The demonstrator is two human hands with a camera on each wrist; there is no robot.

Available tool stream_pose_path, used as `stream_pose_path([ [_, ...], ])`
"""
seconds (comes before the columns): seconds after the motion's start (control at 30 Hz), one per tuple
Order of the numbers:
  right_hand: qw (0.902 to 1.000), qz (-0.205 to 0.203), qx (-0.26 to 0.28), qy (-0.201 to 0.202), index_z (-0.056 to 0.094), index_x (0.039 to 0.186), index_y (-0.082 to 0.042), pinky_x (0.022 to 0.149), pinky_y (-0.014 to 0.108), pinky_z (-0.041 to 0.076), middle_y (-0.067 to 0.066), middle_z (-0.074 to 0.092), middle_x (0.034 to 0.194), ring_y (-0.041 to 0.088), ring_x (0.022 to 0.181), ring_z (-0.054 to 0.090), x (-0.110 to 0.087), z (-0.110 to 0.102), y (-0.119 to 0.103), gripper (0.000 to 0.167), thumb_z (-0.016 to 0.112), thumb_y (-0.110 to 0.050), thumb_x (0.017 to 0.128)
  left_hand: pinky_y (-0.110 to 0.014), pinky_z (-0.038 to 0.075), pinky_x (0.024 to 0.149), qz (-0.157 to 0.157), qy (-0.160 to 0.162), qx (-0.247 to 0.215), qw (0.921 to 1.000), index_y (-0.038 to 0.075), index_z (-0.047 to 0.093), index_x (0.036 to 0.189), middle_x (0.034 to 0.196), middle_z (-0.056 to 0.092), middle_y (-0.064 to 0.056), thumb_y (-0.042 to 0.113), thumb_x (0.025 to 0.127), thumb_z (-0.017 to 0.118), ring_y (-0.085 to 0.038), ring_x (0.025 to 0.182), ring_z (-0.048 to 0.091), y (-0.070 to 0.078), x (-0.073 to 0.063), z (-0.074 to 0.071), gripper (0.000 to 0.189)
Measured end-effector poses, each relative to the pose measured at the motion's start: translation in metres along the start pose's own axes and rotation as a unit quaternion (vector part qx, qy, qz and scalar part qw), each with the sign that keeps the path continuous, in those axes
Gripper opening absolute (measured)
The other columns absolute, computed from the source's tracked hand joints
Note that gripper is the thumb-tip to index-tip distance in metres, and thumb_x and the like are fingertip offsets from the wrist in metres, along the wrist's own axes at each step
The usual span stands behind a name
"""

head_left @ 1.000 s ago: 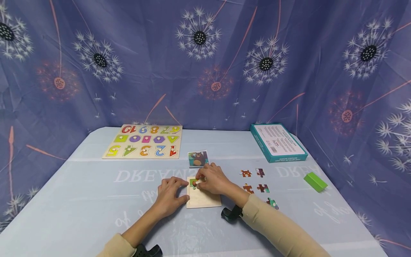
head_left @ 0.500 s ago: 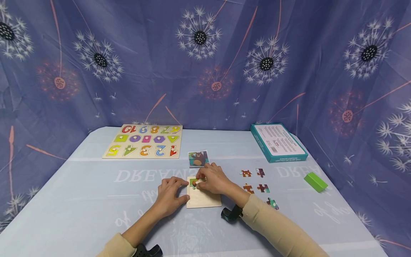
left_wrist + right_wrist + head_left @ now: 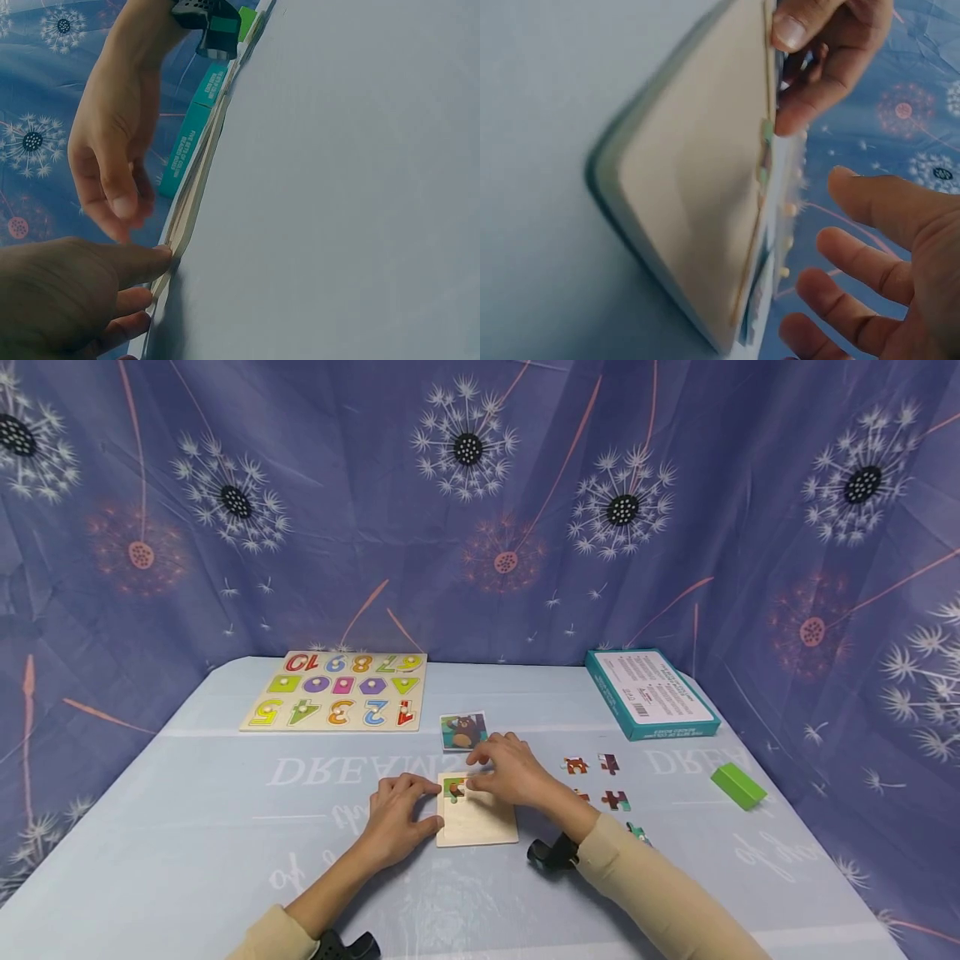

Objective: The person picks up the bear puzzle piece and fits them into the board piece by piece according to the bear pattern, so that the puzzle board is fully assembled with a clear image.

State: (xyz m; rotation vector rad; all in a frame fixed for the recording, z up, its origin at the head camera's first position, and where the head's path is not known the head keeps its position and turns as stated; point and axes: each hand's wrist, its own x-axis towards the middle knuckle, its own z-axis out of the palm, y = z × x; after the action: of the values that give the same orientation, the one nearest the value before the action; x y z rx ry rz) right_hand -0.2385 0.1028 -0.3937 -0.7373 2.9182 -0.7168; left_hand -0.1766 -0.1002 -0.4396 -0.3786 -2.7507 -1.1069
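A square wooden puzzle board [image 3: 480, 828] lies in front of me, and a puzzle piece [image 3: 454, 789] with green and brown print sits in its far left corner. My left hand [image 3: 396, 820] touches the board's left edge with thumb and index fingertip. Over the far right part of the board hovers my right hand [image 3: 516, 774], fingers apart and holding nothing. In the right wrist view the right hand's fingers [image 3: 855, 319] are spread beside the board [image 3: 690, 150]. The left wrist view has the left thumb [image 3: 142, 262] against the board's edge.
A bear picture card [image 3: 462, 732] lies just beyond the board. Several loose puzzle pieces [image 3: 609, 763] are to the right, some partly behind the right arm. Farther off are a number board [image 3: 337, 691], a teal box [image 3: 652, 693] and a green block [image 3: 738, 786].
My right hand has let go of the puzzle piece and moved slightly up and right, its fingers opening. The piece stays in the board's corner. My left hand has not moved.
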Motion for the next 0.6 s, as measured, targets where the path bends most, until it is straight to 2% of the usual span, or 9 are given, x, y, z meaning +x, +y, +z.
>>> stream_pose_path([
  [0.23, 0.9997, 0.014, 0.016, 0.014, 0.067, 0.107, -0.016, 0.090, 0.045, 0.033, 0.000, 0.058, 0.099, 0.020, 0.095, 0.046, -0.008, -0.014, 0.011, 0.031, 0.072, -0.032, 0.081, -0.050, 0.024, 0.095, -0.016, -0.008, -0.004, 0.9998, 0.010, 0.066, 0.107, 0.112, 0.057, -0.004, 0.015, 0.073, 0.075, -0.027, 0.110, 0.039, 0.002, 0.000, -0.001, 0.036],
  [0.6, 0.9982, 0.046, 0.016, 0.035, 0.066, 0.109, -0.015, 0.093, 0.047, 0.033, 0.002, 0.059, 0.103, 0.021, 0.096, 0.046, -0.023, -0.033, 0.042, 0.032, 0.072, -0.031, 0.081, -0.050, 0.024, 0.094, -0.015, -0.008, -0.004, 0.9999, 0.010, 0.066, 0.107, 0.111, 0.057, -0.004, 0.015, 0.072, 0.075, -0.025, 0.109, 0.039, 0.002, 0.000, -0.001, 0.036],
])
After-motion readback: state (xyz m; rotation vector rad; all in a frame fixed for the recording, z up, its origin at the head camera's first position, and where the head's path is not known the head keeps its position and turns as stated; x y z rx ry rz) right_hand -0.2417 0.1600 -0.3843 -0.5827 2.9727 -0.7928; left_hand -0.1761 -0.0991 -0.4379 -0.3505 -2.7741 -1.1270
